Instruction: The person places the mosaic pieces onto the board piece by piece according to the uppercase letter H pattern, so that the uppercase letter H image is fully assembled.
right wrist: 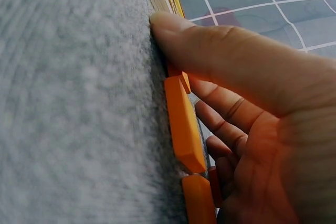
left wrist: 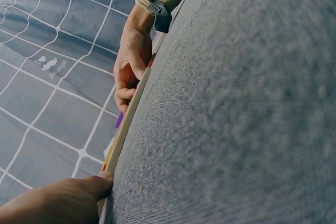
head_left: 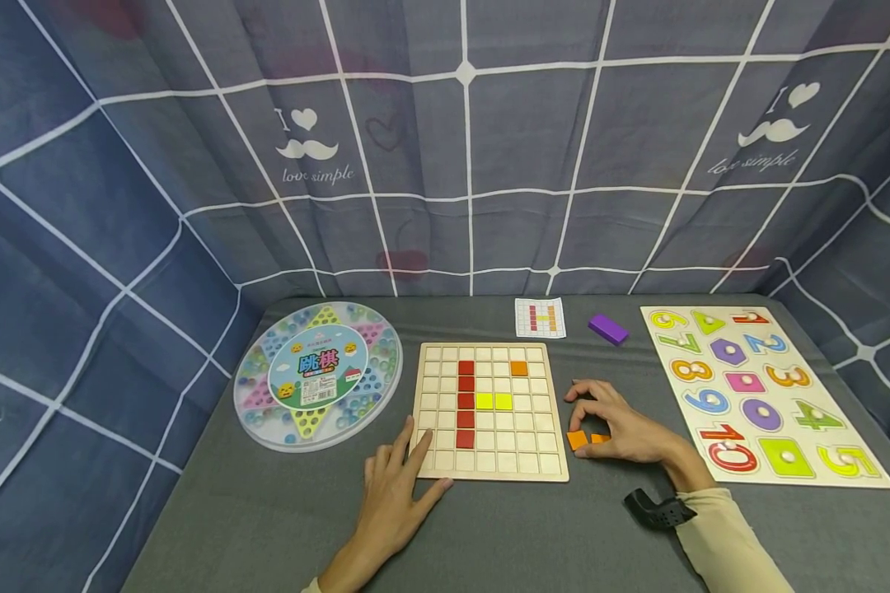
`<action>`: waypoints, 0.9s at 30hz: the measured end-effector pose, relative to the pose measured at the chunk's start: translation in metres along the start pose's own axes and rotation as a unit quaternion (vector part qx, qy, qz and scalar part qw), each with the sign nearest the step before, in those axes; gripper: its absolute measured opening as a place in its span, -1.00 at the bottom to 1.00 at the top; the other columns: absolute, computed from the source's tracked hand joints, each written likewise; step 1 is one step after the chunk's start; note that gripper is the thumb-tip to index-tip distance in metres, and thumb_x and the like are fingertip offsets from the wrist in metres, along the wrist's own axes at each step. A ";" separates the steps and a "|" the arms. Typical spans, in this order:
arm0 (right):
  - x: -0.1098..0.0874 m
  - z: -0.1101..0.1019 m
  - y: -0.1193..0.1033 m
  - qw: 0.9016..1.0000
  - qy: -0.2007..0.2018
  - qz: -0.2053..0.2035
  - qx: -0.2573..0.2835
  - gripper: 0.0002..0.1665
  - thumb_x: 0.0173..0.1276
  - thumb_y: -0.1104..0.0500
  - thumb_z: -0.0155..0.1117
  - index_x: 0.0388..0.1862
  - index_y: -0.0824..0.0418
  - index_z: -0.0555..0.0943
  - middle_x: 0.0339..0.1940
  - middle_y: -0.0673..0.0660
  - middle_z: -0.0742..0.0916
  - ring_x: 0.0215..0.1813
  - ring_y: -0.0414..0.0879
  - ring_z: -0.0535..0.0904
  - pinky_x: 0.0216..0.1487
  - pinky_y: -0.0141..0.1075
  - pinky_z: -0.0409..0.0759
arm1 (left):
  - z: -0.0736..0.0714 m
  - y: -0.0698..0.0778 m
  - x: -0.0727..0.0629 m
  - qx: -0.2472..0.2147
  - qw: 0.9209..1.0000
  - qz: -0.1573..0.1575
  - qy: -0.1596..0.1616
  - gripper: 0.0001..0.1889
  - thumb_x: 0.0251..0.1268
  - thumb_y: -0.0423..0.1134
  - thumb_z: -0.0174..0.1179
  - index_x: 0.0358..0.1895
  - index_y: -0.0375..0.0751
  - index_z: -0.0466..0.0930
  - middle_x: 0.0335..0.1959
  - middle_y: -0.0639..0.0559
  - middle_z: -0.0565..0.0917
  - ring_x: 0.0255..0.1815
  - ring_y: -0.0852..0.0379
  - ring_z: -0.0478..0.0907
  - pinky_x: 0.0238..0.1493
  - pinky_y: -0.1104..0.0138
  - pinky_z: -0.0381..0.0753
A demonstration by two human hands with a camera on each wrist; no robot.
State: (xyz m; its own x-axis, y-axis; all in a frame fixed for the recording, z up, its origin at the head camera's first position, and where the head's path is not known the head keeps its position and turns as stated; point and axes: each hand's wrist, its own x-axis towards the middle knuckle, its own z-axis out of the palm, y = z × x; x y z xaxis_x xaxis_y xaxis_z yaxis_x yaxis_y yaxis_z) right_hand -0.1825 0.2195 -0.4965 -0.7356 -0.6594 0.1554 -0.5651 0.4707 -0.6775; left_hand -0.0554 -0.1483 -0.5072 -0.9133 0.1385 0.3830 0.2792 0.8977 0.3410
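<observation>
A wooden grid board [head_left: 489,464] lies in the middle of the table. It bears a column of several red tiles [head_left: 466,401], two yellow tiles [head_left: 493,401] side by side and one orange tile [head_left: 518,368]. My left hand [head_left: 387,498] rests on the board's near left corner, fingers spread, thumb at the front edge. Just right of the board, my right hand [head_left: 615,428] pinches an orange square tile [head_left: 577,440] between thumb and index finger. More orange tiles [right wrist: 184,124] lie on the cloth beneath that hand, partly hidden by it.
A round marble game board [head_left: 319,375] lies left. Behind the grid board are a pattern card [head_left: 540,319] and a purple block [head_left: 608,329]. A number-and-shape puzzle board [head_left: 767,395] lies right. A grid-patterned curtain [head_left: 512,148] surrounds the grey table.
</observation>
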 end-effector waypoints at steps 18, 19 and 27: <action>0.002 0.003 0.000 1.000 0.013 0.007 -0.002 -0.63 -0.01 0.06 0.60 -0.32 -0.18 0.56 0.18 0.01 0.48 0.39 0.12 0.16 0.26 0.21 0.01 | 0.001 -0.001 0.000 0.003 1.000 0.005 0.010 -0.23 0.12 0.20 0.33 0.38 -0.07 0.43 0.46 -0.24 0.32 -0.18 0.13 0.28 -0.16 0.21 0.14; 0.002 0.004 0.000 1.000 0.017 0.006 -0.003 -0.63 -0.01 0.06 0.61 -0.33 -0.18 0.56 0.17 0.01 0.49 0.38 0.11 0.17 0.26 0.20 0.01 | 0.001 0.000 0.000 0.002 1.000 0.005 0.010 -0.23 0.12 0.20 0.33 0.38 -0.07 0.43 0.46 -0.24 0.32 -0.18 0.13 0.28 -0.16 0.21 0.14; 0.005 0.005 -0.002 0.999 0.050 0.008 -0.003 -0.62 -0.03 0.05 0.62 -0.34 -0.16 0.55 0.11 0.04 0.53 0.32 0.09 0.22 0.26 0.16 0.05 | 0.000 0.001 0.000 -0.004 1.000 -0.001 0.002 -0.23 0.13 0.20 0.33 0.40 -0.05 0.42 0.46 -0.24 0.31 -0.19 0.13 0.26 -0.16 0.22 0.12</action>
State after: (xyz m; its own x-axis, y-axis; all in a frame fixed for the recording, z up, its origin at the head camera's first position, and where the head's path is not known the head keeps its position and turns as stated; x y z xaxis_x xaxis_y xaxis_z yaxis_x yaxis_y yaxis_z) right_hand -0.1837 0.2123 -0.4981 -0.7779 -0.5903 0.2154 -0.5549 0.4845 -0.6763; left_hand -0.0552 -0.1473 -0.5070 -0.9123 0.1352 0.3867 0.2803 0.8944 0.3485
